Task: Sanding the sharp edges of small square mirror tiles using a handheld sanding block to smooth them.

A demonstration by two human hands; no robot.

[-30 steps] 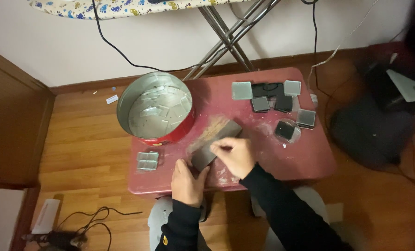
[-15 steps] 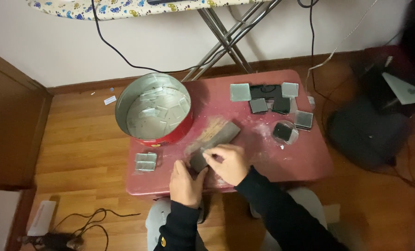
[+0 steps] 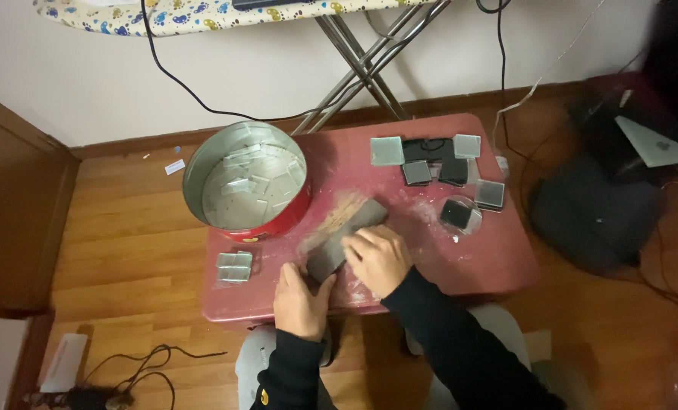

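Near edge of low red table (image 3: 490,258): both hands are working a dark grey sharpening block (image 3: 346,237), lying diagonally at centre.
Round tin (image 3: 246,182): sitting far left, holding glass squares.
Right hand (image 3: 378,258): fingers are curling closed over something on the block; the piece is hidden. Keep pressure flat and even.
Left hand (image 3: 301,298): fingers are gripping the block's near end; keep it steady.
Glass squares (image 3: 234,267): lying left of the hands; more far right.

The counter (image 3: 498,258) was a dull red, smeared with pale whitish dust. The grey block (image 3: 346,237) under the hands was dark grey. The round tin (image 3: 248,186) showed silver inside and red outside. The small square tiles (image 3: 386,150) were pale grey-green, some black. The sleeves (image 3: 445,334) were black. The floor (image 3: 126,228) was warm orange-brown wood, the wall (image 3: 88,76) off-white. The ironing board cover (image 3: 126,14) was cream with blue and yellow paw prints.
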